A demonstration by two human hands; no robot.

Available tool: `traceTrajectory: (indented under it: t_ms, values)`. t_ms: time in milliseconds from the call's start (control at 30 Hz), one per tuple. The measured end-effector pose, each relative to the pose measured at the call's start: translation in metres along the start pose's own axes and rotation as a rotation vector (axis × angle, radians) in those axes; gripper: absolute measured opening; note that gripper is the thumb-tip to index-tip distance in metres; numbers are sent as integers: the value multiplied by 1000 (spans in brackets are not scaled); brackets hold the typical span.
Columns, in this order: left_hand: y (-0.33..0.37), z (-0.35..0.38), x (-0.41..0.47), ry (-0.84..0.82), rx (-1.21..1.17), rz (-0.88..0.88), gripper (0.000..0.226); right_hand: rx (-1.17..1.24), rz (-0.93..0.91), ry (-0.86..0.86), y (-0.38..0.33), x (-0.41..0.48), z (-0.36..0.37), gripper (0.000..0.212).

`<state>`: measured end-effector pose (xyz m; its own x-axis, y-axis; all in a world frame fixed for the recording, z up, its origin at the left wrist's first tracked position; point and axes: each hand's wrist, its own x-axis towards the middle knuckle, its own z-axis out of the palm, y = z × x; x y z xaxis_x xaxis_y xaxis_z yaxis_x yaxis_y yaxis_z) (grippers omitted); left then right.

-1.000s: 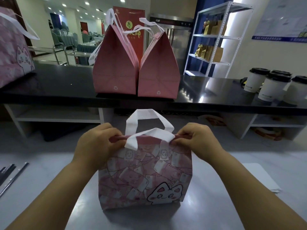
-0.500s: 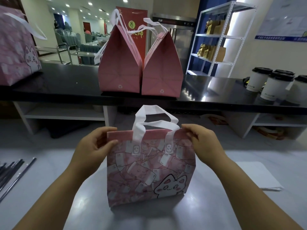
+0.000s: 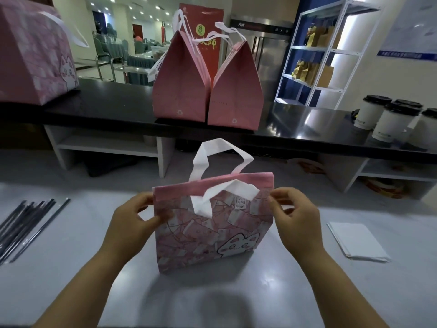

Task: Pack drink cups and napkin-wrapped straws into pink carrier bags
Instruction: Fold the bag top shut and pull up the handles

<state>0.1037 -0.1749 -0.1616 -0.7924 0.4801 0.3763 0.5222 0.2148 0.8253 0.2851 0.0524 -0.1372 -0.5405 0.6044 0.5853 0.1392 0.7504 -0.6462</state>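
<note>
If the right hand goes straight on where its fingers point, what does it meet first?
The bag, at its upper right edge. The right hand points left at it, with fingertips at or just short of the edge; contact is unclear.

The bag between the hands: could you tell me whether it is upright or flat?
Upright: the bag stands on its base on the grey table.

Grey counter [image 3: 71,292], near side: cat-print pink bag [image 3: 212,235] upright at centre; bundle of dark straws [image 3: 26,226] flat at left; stack of white napkins [image 3: 357,242] flat at right.

Black counter [image 3: 106,107], raised behind: pair of plain pink bags [image 3: 182,91] touching at their bases, centre; another cat-print bag [image 3: 33,55] far left; lidded white cups [image 3: 390,121] far right, apparently four.
</note>
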Motion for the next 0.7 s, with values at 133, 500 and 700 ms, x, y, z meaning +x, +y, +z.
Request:
traceTrajectory:
  t_ms: [133, 500, 700]
  values:
    - [15, -2, -24, 48, 78, 171, 34, 11, 23, -98, -8, -24, -5, 15]
    - [53, -25, -68, 315, 115, 304, 12, 34, 48, -409, -49, -62, 8, 14]
    - [64, -67, -67, 492, 194, 280, 8, 20, -100, -615, -100, -52, 28, 35]
